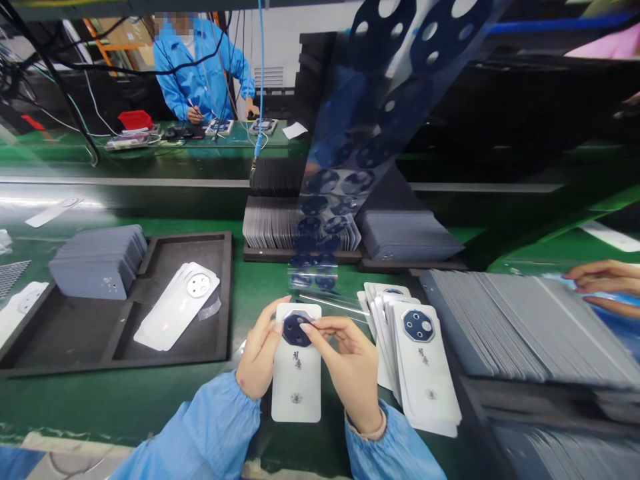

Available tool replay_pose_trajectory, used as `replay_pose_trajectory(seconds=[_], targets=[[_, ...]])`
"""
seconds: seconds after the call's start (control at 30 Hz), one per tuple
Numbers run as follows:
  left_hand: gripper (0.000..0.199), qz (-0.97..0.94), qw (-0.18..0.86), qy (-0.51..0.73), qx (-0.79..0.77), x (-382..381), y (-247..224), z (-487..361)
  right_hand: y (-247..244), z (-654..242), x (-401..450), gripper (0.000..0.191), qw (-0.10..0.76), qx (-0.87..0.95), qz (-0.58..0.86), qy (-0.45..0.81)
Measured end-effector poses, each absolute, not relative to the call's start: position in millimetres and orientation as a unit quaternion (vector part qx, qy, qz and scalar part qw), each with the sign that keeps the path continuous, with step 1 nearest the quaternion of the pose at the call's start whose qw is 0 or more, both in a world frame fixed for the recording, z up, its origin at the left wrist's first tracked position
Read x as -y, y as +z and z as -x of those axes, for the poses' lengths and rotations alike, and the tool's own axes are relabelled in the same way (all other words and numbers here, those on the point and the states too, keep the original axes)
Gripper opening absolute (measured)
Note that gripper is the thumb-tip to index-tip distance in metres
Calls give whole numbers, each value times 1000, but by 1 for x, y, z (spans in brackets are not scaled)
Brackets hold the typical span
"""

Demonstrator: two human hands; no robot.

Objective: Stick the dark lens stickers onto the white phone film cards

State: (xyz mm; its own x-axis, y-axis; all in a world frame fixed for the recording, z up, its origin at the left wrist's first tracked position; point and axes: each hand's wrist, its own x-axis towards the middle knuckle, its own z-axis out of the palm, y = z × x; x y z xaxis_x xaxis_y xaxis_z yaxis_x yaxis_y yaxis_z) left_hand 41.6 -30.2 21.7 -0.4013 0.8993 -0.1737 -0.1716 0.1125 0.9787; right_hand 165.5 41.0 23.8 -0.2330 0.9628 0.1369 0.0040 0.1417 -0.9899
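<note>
Blue sleeves (200, 427) flank a white panel (297, 377) (left hand (259, 353) holding it), right hand (353, 363) narrowed on its disc (295, 328).

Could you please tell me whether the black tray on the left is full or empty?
Partly filled: the black tray holds grey panels and white panels, but bare floor shows around them.

The one camera is sitting on the person's head, looking forward and down over the green table (200, 400) from close above the two hands. Its view is reaching across to a person in blue (200, 67) at the far bench (200, 152), and no second view is sharing the scene.
</note>
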Motion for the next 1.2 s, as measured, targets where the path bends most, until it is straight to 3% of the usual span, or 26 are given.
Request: replay_pose_trajectory(seconds=[1.2], targets=[[45,-318,446,584,-599,29,17,-41,21,-164,-40,16,457,594,420,511]])
